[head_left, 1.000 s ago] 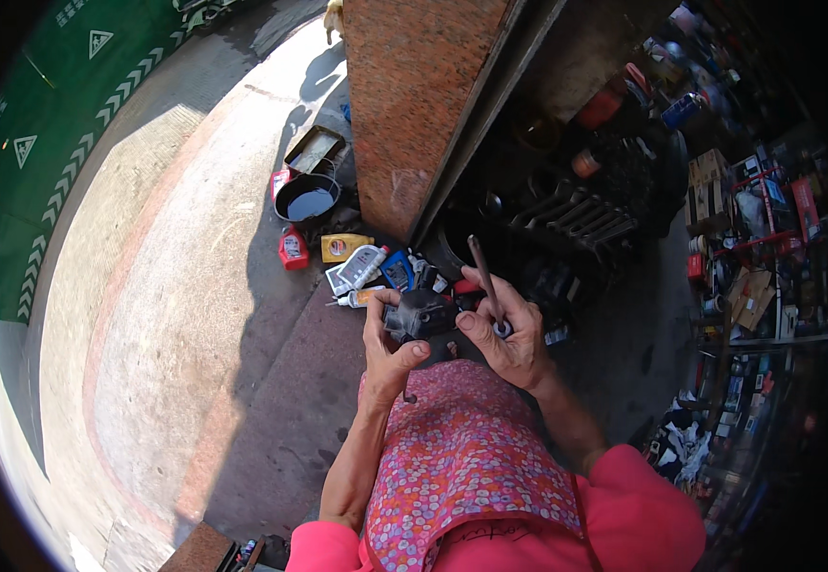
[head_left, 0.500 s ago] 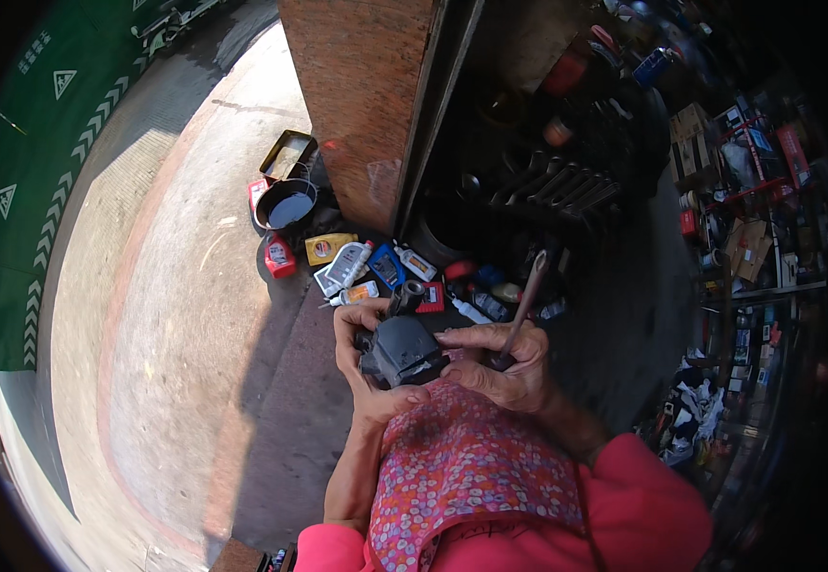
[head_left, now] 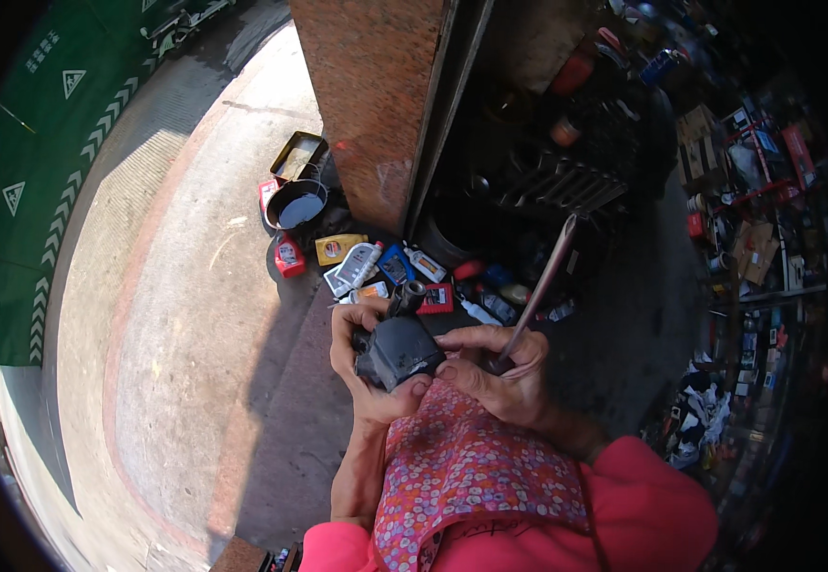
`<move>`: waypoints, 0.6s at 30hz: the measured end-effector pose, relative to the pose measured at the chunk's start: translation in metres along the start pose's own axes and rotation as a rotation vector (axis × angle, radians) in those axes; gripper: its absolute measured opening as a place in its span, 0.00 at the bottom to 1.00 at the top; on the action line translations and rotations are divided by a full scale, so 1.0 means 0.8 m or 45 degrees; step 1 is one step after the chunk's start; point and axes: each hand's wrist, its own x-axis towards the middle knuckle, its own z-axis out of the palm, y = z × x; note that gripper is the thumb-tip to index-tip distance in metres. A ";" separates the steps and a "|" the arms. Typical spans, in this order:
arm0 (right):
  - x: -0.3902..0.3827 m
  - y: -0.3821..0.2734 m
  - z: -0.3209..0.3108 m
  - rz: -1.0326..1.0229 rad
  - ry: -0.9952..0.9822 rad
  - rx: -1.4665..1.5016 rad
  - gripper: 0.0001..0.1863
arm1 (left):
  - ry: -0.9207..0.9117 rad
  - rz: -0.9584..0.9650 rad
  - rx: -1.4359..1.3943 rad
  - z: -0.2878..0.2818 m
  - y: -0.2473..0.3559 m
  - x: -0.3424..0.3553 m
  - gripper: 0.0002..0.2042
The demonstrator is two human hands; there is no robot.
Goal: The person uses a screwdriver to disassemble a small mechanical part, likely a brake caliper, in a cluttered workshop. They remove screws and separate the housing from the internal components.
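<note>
My left hand (head_left: 364, 367) wraps round a boxy black part (head_left: 401, 351) with a round pipe stub (head_left: 408, 297) sticking up at its far side. The left thumb presses along the part's near edge. My right hand (head_left: 509, 377) is closed round a long, slim, reddish-brown tool (head_left: 540, 289) that looks like a screwdriver; it slants up, away and to the right. Its lower end is dark and partly hidden by the fingers. The right index finger and thumb reach to the right side of the black part, touching it or nearly so. Both hands are above a flowered apron (head_left: 490, 458).
Beyond my hands several oil bottles (head_left: 357, 265) lie on the ground beside a bucket of dark liquid (head_left: 296, 204) and a rectangular pan (head_left: 297, 155). A reddish stone pillar (head_left: 366, 105) stands ahead. Crowded shelves (head_left: 757, 238) are at right, a green barrier (head_left: 32, 191) at far left.
The tool's far tip has swung up and to the right. My left thumb has shifted up along the black part's near edge. The surroundings have moved slightly rightward in view.
</note>
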 end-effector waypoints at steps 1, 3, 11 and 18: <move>0.002 0.002 0.003 0.001 0.011 0.016 0.12 | 0.062 -0.038 0.050 0.000 -0.004 -0.004 0.35; 0.017 0.008 0.010 0.004 0.075 -0.015 0.11 | 0.214 -0.171 0.010 0.006 -0.009 -0.004 0.35; 0.055 0.054 -0.009 0.675 0.060 0.556 0.11 | 0.164 -0.777 -0.854 -0.004 -0.007 -0.007 0.30; 0.030 0.079 -0.029 0.735 0.052 0.472 0.11 | 0.251 -0.801 -0.741 -0.023 -0.014 -0.014 0.26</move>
